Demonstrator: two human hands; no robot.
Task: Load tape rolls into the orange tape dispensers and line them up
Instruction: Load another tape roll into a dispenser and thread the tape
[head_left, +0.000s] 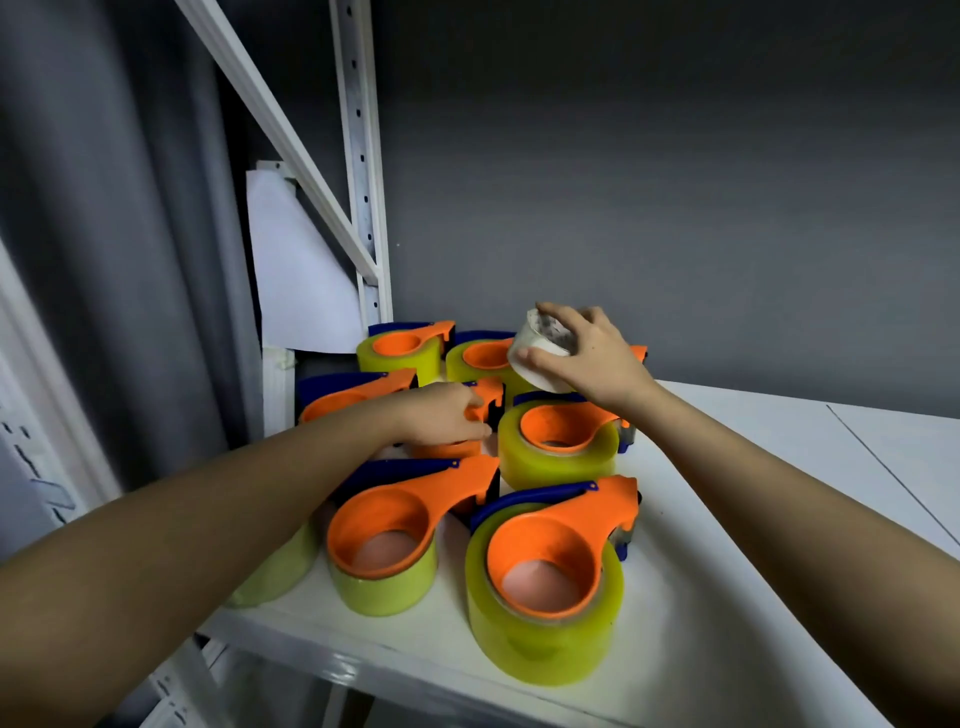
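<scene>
Above the loaded dispensers (545, 561), white tape roll (537, 358) gripped in right hand (592, 358); left hand (447, 415) grasping an orange dispenser (485, 402).

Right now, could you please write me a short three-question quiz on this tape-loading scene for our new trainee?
1. True or false: the right hand holds a whitish tape roll in the air above the dispensers.
2. What does the left hand grip? A) the sheet of paper B) an orange dispenser in the middle of the group C) a shelf post
3. Fill in: the nearest loaded dispenser stands on the white ___.

Key: 1 true; 2 B; 3 shelf.
</scene>
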